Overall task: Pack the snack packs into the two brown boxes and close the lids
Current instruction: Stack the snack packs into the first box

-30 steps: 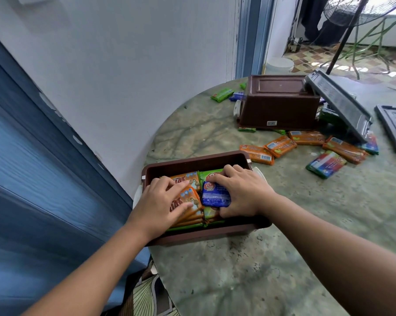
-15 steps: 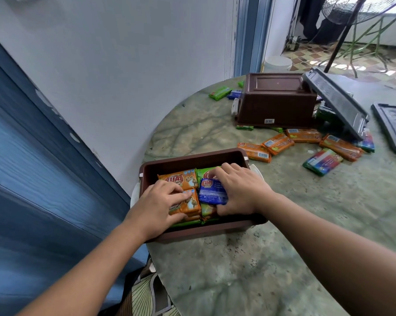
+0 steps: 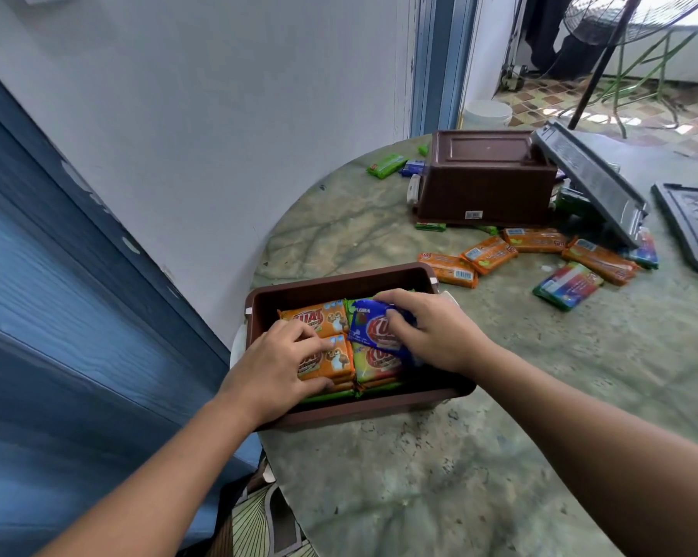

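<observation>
An open brown box (image 3: 339, 284) sits at the near left edge of the round table, filled with orange and green snack packs. My right hand (image 3: 431, 331) grips a blue snack pack (image 3: 373, 329) and holds it tilted over the box's right half. My left hand (image 3: 277, 365) presses its fingers on an orange snack pack (image 3: 335, 357) in the box's left half. A second brown box (image 3: 486, 180) lies upside down at the far side. Loose orange packs (image 3: 490, 255) and a multicoloured pack (image 3: 566, 285) lie between the boxes.
A dark lid (image 3: 592, 182) leans against the far box, and another lid (image 3: 696, 223) lies flat at the right edge. A green pack (image 3: 385, 166) and a blue one lie left of the far box. The wall and a blue door stand close on the left.
My right hand has lifted and tilted the blue pack, showing a yellow-green pack under it. My left hand stays on the orange packs.
</observation>
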Available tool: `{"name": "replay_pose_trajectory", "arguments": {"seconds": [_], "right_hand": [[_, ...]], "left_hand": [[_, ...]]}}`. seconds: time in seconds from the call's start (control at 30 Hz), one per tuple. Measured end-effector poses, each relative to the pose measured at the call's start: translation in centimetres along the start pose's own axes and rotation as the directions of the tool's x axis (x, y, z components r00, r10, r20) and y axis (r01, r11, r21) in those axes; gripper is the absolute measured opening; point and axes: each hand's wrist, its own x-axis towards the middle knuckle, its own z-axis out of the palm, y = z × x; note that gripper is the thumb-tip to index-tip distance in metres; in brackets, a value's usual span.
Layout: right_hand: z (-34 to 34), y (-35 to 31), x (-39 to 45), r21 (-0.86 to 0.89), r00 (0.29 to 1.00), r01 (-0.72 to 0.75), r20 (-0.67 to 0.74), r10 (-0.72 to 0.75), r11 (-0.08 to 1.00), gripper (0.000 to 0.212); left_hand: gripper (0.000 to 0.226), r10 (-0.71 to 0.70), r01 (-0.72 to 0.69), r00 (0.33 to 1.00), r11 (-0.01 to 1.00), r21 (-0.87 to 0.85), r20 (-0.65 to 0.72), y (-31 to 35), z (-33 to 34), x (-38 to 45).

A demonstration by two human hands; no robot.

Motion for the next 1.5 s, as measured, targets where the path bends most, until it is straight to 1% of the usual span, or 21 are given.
{"name": "replay_pose_trajectory", "arguments": {"seconds": [0.07, 0.17, 0.27, 0.33, 0.43, 0.57, 0.7, 0.87, 0.9, 0.93, 0.97, 1.0, 1.03, 1.07, 1.1, 1.17, 1.2, 1.23, 1.3, 1.37, 1.5], "right_hand": [[-0.1, 0.0, 0.1, -0.046, 0.999, -0.002, 0.053, 0.005, 0.999, 0.039], [0.2, -0.2, 0.5, -0.232, 0.984, 0.075, 0.173, -0.035, 0.970, 0.042], [0.1, -0.3, 0.9, -0.264, 0.985, 0.098, 0.163, -0.056, 0.960, 0.042], [0.1, -0.1, 0.8, -0.308, 0.982, 0.120, 0.174, -0.069, 0.944, 0.051], [0.1, -0.3, 0.6, -0.380, 0.970, 0.166, 0.230, -0.081, 0.910, 0.077], [0.2, -0.5, 0.9, -0.430, 0.954, 0.216, 0.285, -0.095, 0.877, 0.081], [0.5, -0.6, 0.9, -0.450, 0.958, 0.220, 0.267, -0.104, 0.866, 0.083], [0.5, -0.7, 0.9, -0.461, 0.960, 0.215, 0.261, -0.100, 0.861, 0.085], [0.4, -0.8, 0.6, -0.443, 0.970, 0.193, 0.221, -0.102, 0.875, 0.085], [0.3, -0.9, 0.4, -0.417, 0.985, 0.152, 0.140, -0.102, 0.896, 0.084], [0.2, -0.9, 0.1, -0.391, 0.995, 0.095, 0.021, -0.094, 0.916, 0.081], [0.2, -0.8, 0.0, -0.368, 0.992, 0.016, -0.114, -0.062, 0.930, 0.077], [0.2, -0.7, -0.2, -0.333, 0.971, -0.091, -0.237, 0.010, 0.939, 0.073], [0.3, -0.4, -0.2, -0.267, 0.940, -0.217, -0.316, 0.127, 0.939, 0.070], [0.4, 0.0, -0.1, -0.179, 0.905, -0.337, -0.330, 0.267, 0.924, 0.067], [0.4, 0.6, 0.4, 0.004, 0.833, -0.522, -0.215, 0.511, 0.853, 0.050], [0.3, 0.8, 0.7, 0.054, 0.804, -0.574, -0.149, 0.575, 0.817, 0.037], [0.3, 1.1, 0.9, 0.070, 0.791, -0.598, -0.112, 0.602, 0.799, 0.027], [0.3, 1.6, 1.2, 0.081, 0.785, -0.606, -0.097, 0.611, 0.791, 0.019], [0.2, 1.7, 1.1, 0.105, 0.781, -0.610, -0.090, 0.619, 0.785, 0.018], [0.3, 2.2, 1.2, 0.155, 0.792, -0.589, -0.082, 0.605, 0.793, 0.013]], "left_hand": [[0.060, 0.003, -0.003, 1.000, 1.000, 0.009, -0.007, 0.0, 0.1, 0.0], [0.060, -0.001, 0.002, 1.000, 1.000, 0.024, -0.009, -0.1, 0.2, 0.0], [0.060, -0.004, 0.004, 1.000, 1.000, 0.031, -0.008, -0.1, 0.2, 0.1], [0.060, -0.002, 0.003, 1.000, 0.999, 0.034, -0.009, 0.0, 0.2, 0.1], [0.061, -0.002, 0.002, 1.000, 0.999, 0.043, -0.002, -0.1, 0.2, 0.0], [0.061, -0.008, 0.008, 1.000, 0.998, 0.062, -0.004, 0.0, 0.2, 0.1], [0.061, -0.005, 0.005, 1.000, 0.995, 0.095, -0.003, 0.3, 0.1, 0.1], [0.063, -0.007, 0.006, 1.000, 0.997, 0.082, 0.013, 0.3, 0.2, 0.1], [0.065, -0.002, 0.003, 1.000, 0.996, 0.087, -0.006, 0.4, 0.1, 0.1], [0.068, -0.012, 0.017, 0.998, 0.996, 0.092, -0.054, 0.4, 0.1, 0.1], [0.072, -0.049, 0.062, 0.990, 0.993, 0.097, -0.131, 0.5, 0.1, 0.0], [0.076, -0.121, 0.145, 0.968, 0.984, 0.099, -0.219, 0.6, 0.0, 0.1], [0.078, -0.224, 0.260, 0.930, 0.961, 0.090, -0.293, 0.5, -0.1, 0.2], [0.080, -0.348, 0.387, 0.879, 0.920, 0.059, -0.327, 0.5, -0.2, 0.3], [0.081, -0.491, 0.515, 0.817, 0.857, 0.001, -0.303, 0.4, -0.4, 0.5], [0.082, -0.734, 0.712, 0.667, 0.679, -0.180, -0.128, -0.4, -0.6, 1.2], [0.078, -0.791, 0.757, 0.611, 0.594, -0.271, -0.027, -0.9, -0.6, 1.6], [0.071, -0.813, 0.778, 0.580, 0.537, -0.326, 0.043, -1.5, -0.5, 1.9], [0.055, -0.820, 0.789, 0.566, 0.506, -0.348, 0.089, -2.4, -0.3, 2.3], [0.043, -0.825, 0.793, 0.558, 0.501, -0.347, 0.084, -2.4, -0.2, 2.4], [0.034, -0.830, 0.798, 0.556, 0.519, -0.306, 0.042, -1.8, -0.2, 2.5]]}}
